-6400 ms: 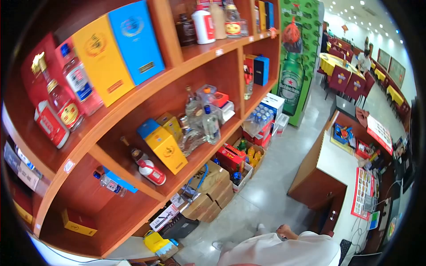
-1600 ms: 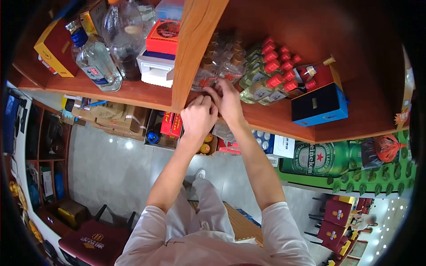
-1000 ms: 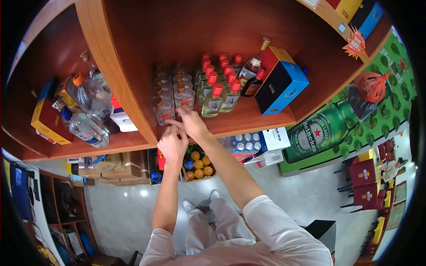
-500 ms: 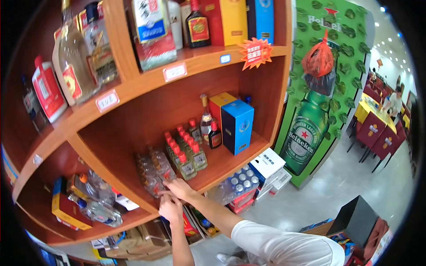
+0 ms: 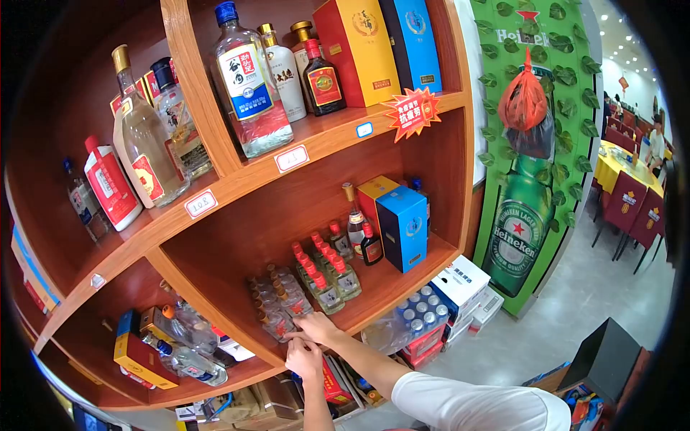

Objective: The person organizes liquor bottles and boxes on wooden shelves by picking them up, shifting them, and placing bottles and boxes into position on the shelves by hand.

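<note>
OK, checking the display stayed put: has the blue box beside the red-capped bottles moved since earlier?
No; the blue box still stands near the compartment's right wall.

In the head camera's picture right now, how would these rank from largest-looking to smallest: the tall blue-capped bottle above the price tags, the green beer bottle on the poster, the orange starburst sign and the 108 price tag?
1. Tall bottle and green bottle: too alike to rank
2. Starburst sign
3. 108 tag
</note>
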`<state>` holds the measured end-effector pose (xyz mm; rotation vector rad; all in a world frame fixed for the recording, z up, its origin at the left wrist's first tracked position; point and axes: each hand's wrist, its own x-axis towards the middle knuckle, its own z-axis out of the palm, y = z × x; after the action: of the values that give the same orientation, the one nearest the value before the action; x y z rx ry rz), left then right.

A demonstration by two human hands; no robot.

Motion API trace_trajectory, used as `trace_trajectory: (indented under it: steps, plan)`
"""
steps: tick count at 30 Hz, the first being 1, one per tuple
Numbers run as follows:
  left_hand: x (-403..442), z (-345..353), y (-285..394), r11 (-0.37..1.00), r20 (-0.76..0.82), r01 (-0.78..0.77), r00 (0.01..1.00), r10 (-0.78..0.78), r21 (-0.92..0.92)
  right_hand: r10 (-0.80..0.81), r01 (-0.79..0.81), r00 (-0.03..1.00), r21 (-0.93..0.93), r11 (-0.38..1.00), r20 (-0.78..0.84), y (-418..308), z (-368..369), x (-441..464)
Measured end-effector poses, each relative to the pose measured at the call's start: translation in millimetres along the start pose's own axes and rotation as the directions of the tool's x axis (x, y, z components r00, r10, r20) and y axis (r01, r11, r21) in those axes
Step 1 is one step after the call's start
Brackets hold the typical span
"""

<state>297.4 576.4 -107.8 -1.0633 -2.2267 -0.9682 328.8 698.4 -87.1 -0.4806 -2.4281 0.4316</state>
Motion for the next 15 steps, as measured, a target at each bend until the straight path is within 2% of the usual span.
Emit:
trace_trajectory:
  steps: [8,9,10,11,15]
  plan:
    - [-1.3,1.1,-2.5,0.998,-0.052,-0.055,0.997,0.056,0.035,0.058,-0.056,0.993,-0.027,0.998,0.099,5.2,4.5,0.7]
    - [0.1,2.3,-2.9,0.998,-0.062,-0.063,0.996,0.064,0.027,0.073,-0.074,0.993,0.009,0.997,0.094,-3.6,-9.1,-1.4]
    - [0.8,-0.3,-2.8,0.998,-0.032,-0.054,0.998,0.055,0.034,0.061,-0.061,0.998,0.019,0.998,0.004,-1.3,-2.0,-1.3]
    - [0.5,0.3,-3.2,0.998,-0.005,-0.044,0.999,0.044,0.035,0.106,-0.107,0.993,0.032,0.994,0.055,-2.4,-3.9,0.7]
    - [2.8,-2.9,0.9,0.998,0.033,-0.033,0.999,0.032,0.047,0.099,-0.097,0.995,0.115,0.989,-0.010,-8.3,-15.5,0.1]
